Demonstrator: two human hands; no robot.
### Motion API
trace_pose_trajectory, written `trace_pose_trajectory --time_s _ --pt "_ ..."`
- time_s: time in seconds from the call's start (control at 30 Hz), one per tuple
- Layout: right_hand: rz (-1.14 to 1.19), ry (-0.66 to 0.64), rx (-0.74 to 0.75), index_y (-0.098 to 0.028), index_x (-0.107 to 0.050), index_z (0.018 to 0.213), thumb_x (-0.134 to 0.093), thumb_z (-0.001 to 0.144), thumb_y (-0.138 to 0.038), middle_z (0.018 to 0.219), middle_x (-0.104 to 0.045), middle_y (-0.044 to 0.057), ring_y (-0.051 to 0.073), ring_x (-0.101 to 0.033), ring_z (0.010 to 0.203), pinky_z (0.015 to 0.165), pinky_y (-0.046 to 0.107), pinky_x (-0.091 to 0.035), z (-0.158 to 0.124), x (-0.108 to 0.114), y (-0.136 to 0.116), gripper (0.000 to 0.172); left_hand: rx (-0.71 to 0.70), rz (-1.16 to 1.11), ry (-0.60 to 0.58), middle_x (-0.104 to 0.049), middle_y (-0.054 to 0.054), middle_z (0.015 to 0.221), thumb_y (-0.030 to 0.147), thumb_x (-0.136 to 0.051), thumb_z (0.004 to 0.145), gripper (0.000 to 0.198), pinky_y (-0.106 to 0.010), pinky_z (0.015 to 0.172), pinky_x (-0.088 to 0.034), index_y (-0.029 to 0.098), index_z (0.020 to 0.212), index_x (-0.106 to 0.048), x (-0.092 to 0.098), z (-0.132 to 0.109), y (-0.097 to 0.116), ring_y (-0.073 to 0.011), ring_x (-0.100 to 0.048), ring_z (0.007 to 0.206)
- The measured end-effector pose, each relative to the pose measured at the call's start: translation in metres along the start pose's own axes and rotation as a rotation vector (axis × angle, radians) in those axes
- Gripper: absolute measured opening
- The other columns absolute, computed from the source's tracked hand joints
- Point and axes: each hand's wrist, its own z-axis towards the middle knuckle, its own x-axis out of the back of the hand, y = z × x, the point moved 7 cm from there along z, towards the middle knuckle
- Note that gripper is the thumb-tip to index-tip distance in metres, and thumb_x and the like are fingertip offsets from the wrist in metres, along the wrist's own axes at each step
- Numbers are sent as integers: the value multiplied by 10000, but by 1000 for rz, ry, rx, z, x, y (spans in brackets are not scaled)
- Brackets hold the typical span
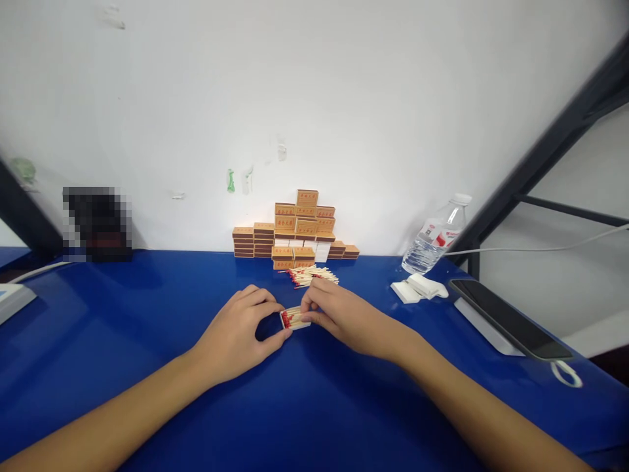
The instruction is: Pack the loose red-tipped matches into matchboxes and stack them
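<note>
A small white matchbox tray (296,327) lies on the blue table in front of me, filled with red-tipped matches (293,318) whose heads point left. My left hand (240,334) steadies the tray's left end between thumb and fingers. Over the tray's right end, my right hand (334,313) has its thumb and fingers pinched together at the matches; its fingertips hide part of them. Just behind the tray is a loose heap of matches (314,275), partly covered by my right hand.
Stacked matchboxes (307,226) stand against the white wall. A water bottle (437,236) leans at the right, near white pieces (417,288) and a phone (511,318) propped on a white box. A blurred dark object (98,223) stands at the left, with a white device (14,301) at the edge.
</note>
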Motion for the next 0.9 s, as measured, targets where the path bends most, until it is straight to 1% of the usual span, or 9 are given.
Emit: trace_pose_trajectory --time_s 0.27,0.57,0.67,0.8,0.9 --pt "10 -13 -14 -204 -612 984 -581 1049 -190 1063 -633 58 190 -597 934 838 331 -481 0 -10 8 73 -4 -7 -9 -720 -66 1085 426 -684 965 257 -455 934 -537 224 1102 -765 -1 0 1 -260 -626 1044" --pt "43 0 -13 -210 -614 965 -561 1056 -211 1037 -642 54 188 -599 906 815 331 -480 -1 -10 10 106 -10 -9 -4 -725 -64 1077 401 -690 959 234 -451 916 -540 234 1104 -768 0 -1 2 -258 -630 1026" --pt "57 4 -4 -208 -630 954 -580 1046 -210 1038 -639 50 178 -597 890 809 327 -481 -1 -10 11 105 -3 -9 -7 -725 -64 1082 409 -689 960 248 -457 919 -540 229 1112 -767 -1 -1 1 -261 -630 1034" --pt "47 22 21 -210 -674 969 -608 1035 -207 1030 -636 48 183 -604 924 821 321 -478 -2 -7 7 93 -7 -6 -16 -723 -68 1083 410 -683 965 256 -460 929 -538 216 1112 -765 -1 0 2 -263 -630 1040" --pt "42 26 32 -204 -689 964 -610 1035 -208 1018 -634 45 173 -597 895 803 316 -474 -2 -7 4 106 -11 -8 -27 -720 -67 1081 423 -674 973 262 -458 935 -537 216 1106 -764 -2 0 3 -258 -629 1037"
